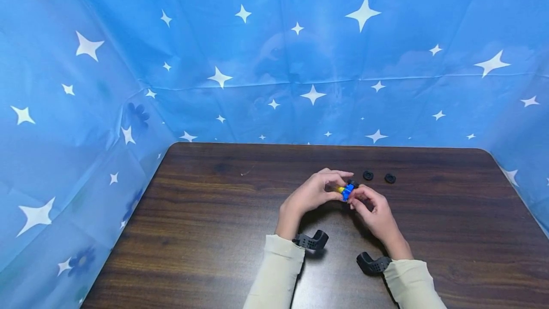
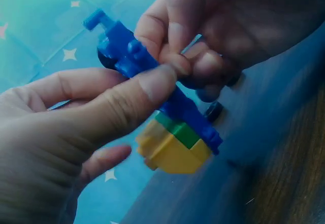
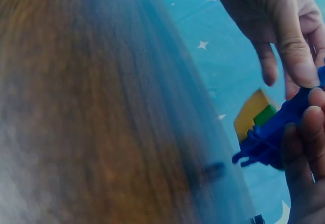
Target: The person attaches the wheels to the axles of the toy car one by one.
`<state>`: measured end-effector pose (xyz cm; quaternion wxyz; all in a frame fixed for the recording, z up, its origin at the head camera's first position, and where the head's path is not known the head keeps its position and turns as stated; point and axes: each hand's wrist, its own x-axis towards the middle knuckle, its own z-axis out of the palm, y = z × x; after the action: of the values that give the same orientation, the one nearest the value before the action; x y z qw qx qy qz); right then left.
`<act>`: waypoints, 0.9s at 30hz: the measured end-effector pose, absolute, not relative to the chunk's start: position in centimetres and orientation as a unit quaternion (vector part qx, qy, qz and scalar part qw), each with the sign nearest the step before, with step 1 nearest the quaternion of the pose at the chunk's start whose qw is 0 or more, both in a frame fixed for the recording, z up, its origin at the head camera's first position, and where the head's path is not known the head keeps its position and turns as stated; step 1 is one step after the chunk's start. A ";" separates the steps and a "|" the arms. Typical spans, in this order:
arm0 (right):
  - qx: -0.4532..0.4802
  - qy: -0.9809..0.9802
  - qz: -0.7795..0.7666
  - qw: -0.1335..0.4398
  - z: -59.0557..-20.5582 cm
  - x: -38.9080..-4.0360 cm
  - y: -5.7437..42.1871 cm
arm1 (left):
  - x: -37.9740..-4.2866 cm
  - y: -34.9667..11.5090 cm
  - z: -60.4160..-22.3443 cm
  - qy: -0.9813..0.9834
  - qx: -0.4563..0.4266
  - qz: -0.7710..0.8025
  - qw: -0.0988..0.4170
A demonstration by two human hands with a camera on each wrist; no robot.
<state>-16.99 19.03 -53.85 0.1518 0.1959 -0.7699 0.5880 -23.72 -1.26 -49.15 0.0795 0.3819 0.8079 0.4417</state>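
A small blue building-block toy [image 1: 347,193] is held above the table between both hands. In the left wrist view, a yellow block [image 2: 180,156] and a green block [image 2: 179,129] are fixed to one side of its blue body [image 2: 190,112]. My left hand [image 1: 306,194] pinches the toy, with the thumb lying across the blue body. My right hand [image 1: 379,216] has curled fingertips pinching the toy's opposite side; those fingers hide what lies under them. Part of a dark round piece [image 2: 105,59] shows behind the blue body.
Two black toy wheels [image 1: 368,175] lie on the dark wooden table [image 1: 206,213], just beyond the right hand. Black wrist-worn devices [image 1: 315,241] are strapped on both forearms. Blue star-patterned cloth [image 1: 266,51] stands behind and beside the table.
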 end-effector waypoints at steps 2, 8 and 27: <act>0.193 -0.758 0.605 0.149 -53.8 -17.0 19.1 | -23.6 -1.2 -49.1 0.815 0.380 0.432 0.065; 0.201 -0.722 0.644 0.153 -53.8 -17.1 18.9 | -23.3 -1.1 -49.0 0.802 0.367 0.468 0.059; 0.128 -0.743 0.641 0.145 -53.8 -17.5 19.6 | -23.8 -1.8 -49.1 0.817 0.222 0.527 0.070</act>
<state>-17.46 19.59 -53.83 0.1448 0.1279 -0.7432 0.6406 -23.80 -1.84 -49.14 0.0704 0.2216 0.8173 0.5272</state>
